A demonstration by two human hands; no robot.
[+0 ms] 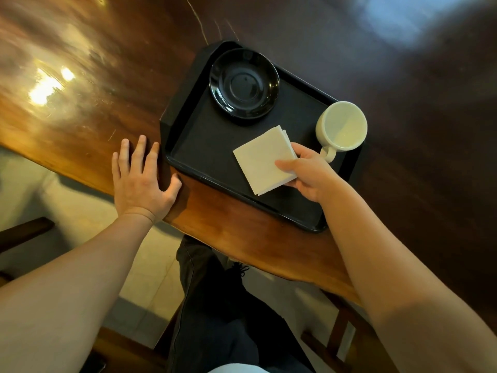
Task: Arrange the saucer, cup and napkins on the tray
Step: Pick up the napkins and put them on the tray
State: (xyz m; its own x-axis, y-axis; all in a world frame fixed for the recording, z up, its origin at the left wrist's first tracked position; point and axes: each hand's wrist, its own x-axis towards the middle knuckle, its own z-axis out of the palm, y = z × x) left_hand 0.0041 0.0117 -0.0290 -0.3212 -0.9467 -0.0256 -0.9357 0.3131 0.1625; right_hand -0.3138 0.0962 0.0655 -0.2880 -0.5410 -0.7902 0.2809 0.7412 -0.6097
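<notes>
A black tray (pixel 188 146) lies on the wooden table. A black saucer (pixel 244 83) sits in the tray's far corner. A white cup (pixel 342 126) stands upright at the tray's right edge, its handle toward me. My right hand (pixel 309 172) pinches the near right corner of a stack of white folded napkins (pixel 262 160), held over the middle of the tray. My left hand (pixel 141 181) rests flat on the table with fingers spread, its thumb touching the tray's left corner.
The glossy wooden table (pixel 80 98) reaches far to the left and right of the tray. Its near edge runs diagonally just below the tray. Under it I see my dark trousers (pixel 215 305), a tiled floor and wooden bench parts (pixel 338 332).
</notes>
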